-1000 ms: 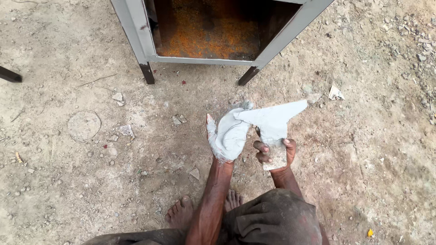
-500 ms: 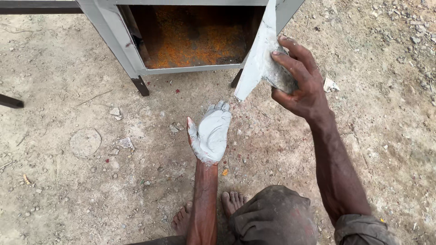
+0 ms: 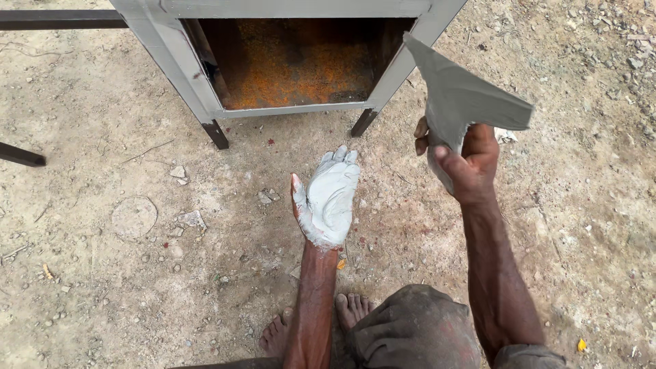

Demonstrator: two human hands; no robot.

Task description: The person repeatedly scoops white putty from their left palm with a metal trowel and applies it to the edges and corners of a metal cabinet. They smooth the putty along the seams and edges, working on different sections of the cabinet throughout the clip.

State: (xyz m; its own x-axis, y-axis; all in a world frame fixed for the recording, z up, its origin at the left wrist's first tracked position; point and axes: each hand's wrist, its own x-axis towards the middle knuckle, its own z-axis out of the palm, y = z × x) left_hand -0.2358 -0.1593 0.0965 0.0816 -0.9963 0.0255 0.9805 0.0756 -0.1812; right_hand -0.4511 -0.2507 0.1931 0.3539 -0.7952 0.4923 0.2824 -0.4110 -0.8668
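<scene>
My left hand (image 3: 328,198) is held out palm up over the ground, fingers together and coated in thick pale grey paste. My right hand (image 3: 461,160) is raised to the right of it and grips a flat grey blade-like scraper (image 3: 465,96), smeared grey, by its lower end. The scraper's wide end points up and left toward the right front post of a grey metal cabinet (image 3: 178,68). The cabinet stands open on short dark legs, and its inside floor is rusty orange.
Bare sandy ground with small stones and scraps lies all around. My bare feet (image 3: 348,311) and a bent knee in dark cloth (image 3: 417,331) are at the bottom. A dark metal bar (image 3: 20,156) juts in from the left edge.
My right hand has turned the scraper and shifted right, away from the cabinet front. My left hand stays palm up, moved slightly right.
</scene>
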